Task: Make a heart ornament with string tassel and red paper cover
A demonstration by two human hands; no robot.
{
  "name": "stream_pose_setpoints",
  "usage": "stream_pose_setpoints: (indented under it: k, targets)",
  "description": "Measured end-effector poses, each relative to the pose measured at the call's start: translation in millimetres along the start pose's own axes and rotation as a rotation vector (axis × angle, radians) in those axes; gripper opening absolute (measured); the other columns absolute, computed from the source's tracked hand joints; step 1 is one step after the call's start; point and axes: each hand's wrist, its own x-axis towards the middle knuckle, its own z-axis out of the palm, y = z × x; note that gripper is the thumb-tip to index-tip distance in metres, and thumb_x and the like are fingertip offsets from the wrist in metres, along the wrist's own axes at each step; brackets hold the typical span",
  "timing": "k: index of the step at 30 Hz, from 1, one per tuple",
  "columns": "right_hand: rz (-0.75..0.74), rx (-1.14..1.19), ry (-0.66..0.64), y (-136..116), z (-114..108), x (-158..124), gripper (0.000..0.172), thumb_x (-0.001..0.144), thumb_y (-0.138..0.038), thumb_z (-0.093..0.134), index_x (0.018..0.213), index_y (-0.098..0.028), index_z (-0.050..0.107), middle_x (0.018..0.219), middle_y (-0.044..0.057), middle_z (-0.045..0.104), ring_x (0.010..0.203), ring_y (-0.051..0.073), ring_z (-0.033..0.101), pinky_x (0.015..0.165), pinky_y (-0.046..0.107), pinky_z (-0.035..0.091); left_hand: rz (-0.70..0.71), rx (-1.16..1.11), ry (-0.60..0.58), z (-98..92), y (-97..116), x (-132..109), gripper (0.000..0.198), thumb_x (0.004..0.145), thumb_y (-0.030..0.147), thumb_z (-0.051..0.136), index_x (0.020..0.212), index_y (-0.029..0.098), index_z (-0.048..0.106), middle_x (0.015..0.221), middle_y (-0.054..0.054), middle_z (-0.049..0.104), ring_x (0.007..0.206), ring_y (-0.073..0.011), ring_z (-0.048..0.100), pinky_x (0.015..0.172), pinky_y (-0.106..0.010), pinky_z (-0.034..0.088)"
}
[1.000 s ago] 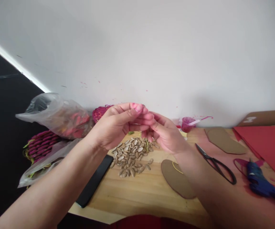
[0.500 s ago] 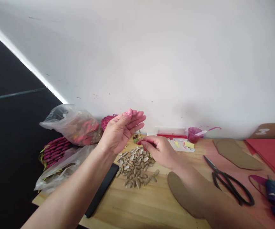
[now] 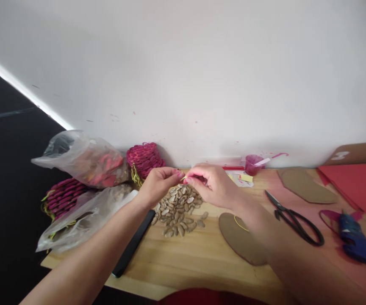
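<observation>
My left hand (image 3: pixel 158 185) and my right hand (image 3: pixel 214 186) meet above a pile of brown oval shells (image 3: pixel 178 216), some pale inside. Thumb and fingers of each are pinched on a thin yellow cord (image 3: pixel 184 178), a short bit of which shows between the fingertips. A yellow length, looking like the same cord, curves out below my right wrist over a brown sole-shaped cardboard piece (image 3: pixel 238 239). My right forearm hides part of that piece. The finer detail at the fingertips is too small to make out.
Black-handled scissors (image 3: pixel 294 218) and a blue glue gun (image 3: pixel 356 241) lie at right, near red sheets (image 3: pixel 354 186). Plastic bags (image 3: pixel 87 165) and magenta woven bundles (image 3: pixel 145 159) stand at left. A dark flat device (image 3: pixel 134 243) rests near the front edge; a pink cup (image 3: pixel 253 164) stands behind.
The left hand has gone from open, palm showing, to a pinch at the right fingertips. A thin stick-like thing above the right hand no longer shows; yellow cord now does. The view has shifted.
</observation>
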Motion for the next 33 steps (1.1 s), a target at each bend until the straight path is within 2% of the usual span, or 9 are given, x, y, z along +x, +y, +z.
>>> stream_pose_setpoints:
  k: [2,4,8,14,19,22,26,30,33]
  targets:
    - [-0.04,-0.003,0.028,3,-2,1,0.016,0.094,-0.013,0.06,0.082,-0.016,0.07,0.075,0.001,0.066,0.072,0.012,0.058,0.068,0.025,0.043,-0.099,-0.127,-0.08,4.7,-3,-6,0.035,0.072,0.046,0.086,0.084,0.014,0.078,0.083,-0.008,0.079,0.081,-0.0189,0.073,0.083,-0.03,0.055]
    - [-0.068,-0.004,0.058,7,-3,2,0.016,0.095,-0.012,0.059,0.083,-0.016,0.07,0.076,0.002,0.066,0.074,0.013,0.059,0.07,0.026,0.044,-0.2,-0.244,-0.108,9.2,-3,-11,0.038,0.069,0.044,0.089,0.086,0.013,0.078,0.085,-0.01,0.079,0.082,-0.0209,0.074,0.087,-0.035,0.057]
    - [-0.072,0.017,0.1,14,-1,2,0.014,0.095,-0.014,0.06,0.086,-0.016,0.07,0.078,0.003,0.068,0.075,0.014,0.061,0.072,0.027,0.046,-0.314,-0.336,-0.128,14.6,2,-17,0.041,0.065,0.042,0.091,0.085,0.01,0.077,0.084,-0.013,0.078,0.082,-0.0241,0.076,0.081,-0.035,0.06]
    - [0.015,0.077,0.097,21,4,2,0.013,0.095,-0.017,0.06,0.088,-0.017,0.072,0.084,0.004,0.073,0.077,0.014,0.064,0.073,0.028,0.048,-0.358,-0.421,-0.183,14.3,7,-21,0.035,0.071,0.04,0.088,0.085,0.011,0.075,0.086,-0.014,0.078,0.085,-0.0266,0.077,0.081,-0.037,0.062]
    - [0.113,0.177,0.038,28,14,0,0.019,0.096,-0.022,0.058,0.083,-0.019,0.071,0.077,0.001,0.072,0.072,0.015,0.064,0.067,0.027,0.047,-0.294,-0.523,-0.184,11.5,15,-23,0.024,0.079,0.031,0.083,0.089,0.011,0.075,0.088,-0.012,0.078,0.086,-0.0255,0.077,0.083,-0.039,0.063]
    - [0.148,0.202,-0.007,33,26,-4,0.019,0.093,-0.016,0.055,0.087,-0.02,0.073,0.083,0.001,0.075,0.079,0.018,0.067,0.071,0.029,0.048,-0.234,-0.606,-0.116,10.3,24,-20,0.012,0.088,0.023,0.072,0.089,0.011,0.074,0.088,-0.01,0.078,0.087,-0.0242,0.077,0.086,-0.04,0.063]
    - [0.091,0.138,-0.078,36,41,-7,0.019,0.092,-0.011,0.055,0.087,-0.019,0.071,0.084,0.003,0.073,0.075,0.017,0.066,0.072,0.028,0.046,-0.167,-0.667,0.064,9.4,29,-11,0.018,0.097,0.019,0.058,0.087,0.013,0.072,0.091,-0.008,0.078,0.092,-0.0241,0.077,0.083,-0.039,0.063]
    - [0.038,-0.005,-0.097,33,45,-7,0.02,0.094,-0.013,0.06,0.075,-0.017,0.066,0.074,0.003,0.065,0.067,0.015,0.056,0.066,0.027,0.04,-0.11,-0.648,0.205,9.9,23,-3,0.019,0.098,0.018,0.056,0.087,0.012,0.071,0.093,-0.009,0.078,0.093,-0.0249,0.077,0.083,-0.039,0.063]
    - [0.007,-0.077,-0.106,32,44,-7,0.025,0.093,-0.011,0.06,0.069,-0.017,0.059,0.07,0.002,0.06,0.066,0.015,0.051,0.065,0.027,0.037,-0.117,-0.626,0.242,10.5,17,-1,0.016,0.096,0.017,0.059,0.088,0.011,0.072,0.093,-0.01,0.078,0.091,-0.0252,0.077,0.083,-0.039,0.063]
